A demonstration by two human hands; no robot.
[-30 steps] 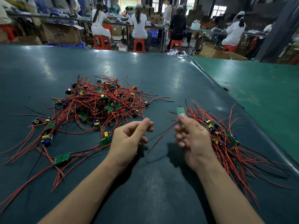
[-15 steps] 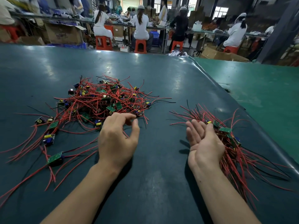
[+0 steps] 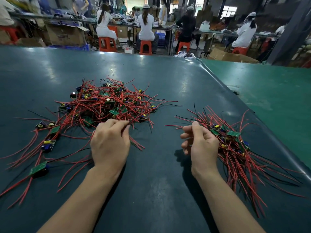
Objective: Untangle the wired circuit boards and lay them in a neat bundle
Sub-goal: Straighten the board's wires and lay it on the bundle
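Left hand (image 3: 110, 145) pinching red wires at near edge of tangled pile (image 3: 107, 105). Right hand (image 3: 201, 145) loosely curled, empty, beside sorted bundle (image 3: 235, 148) on table (image 3: 151, 190). Step: drawing next board. Next: free gently, lay alongside bundle.

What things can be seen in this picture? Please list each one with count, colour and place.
tangled pile: one, red and black wires with green boards, left of centre on the table
neat bundle: one, same colours, on the right
loose boards: several, green, near left
table: one, dark teal mat
second table: one, green, far right
stools: several, orange-red, background
workers: several, seated or standing at far benches
cardboard boxes: several, brown, background
left hand: fingers on red wires at the pile's near edge
right hand: loosely curled, holding nothing, beside the bundle
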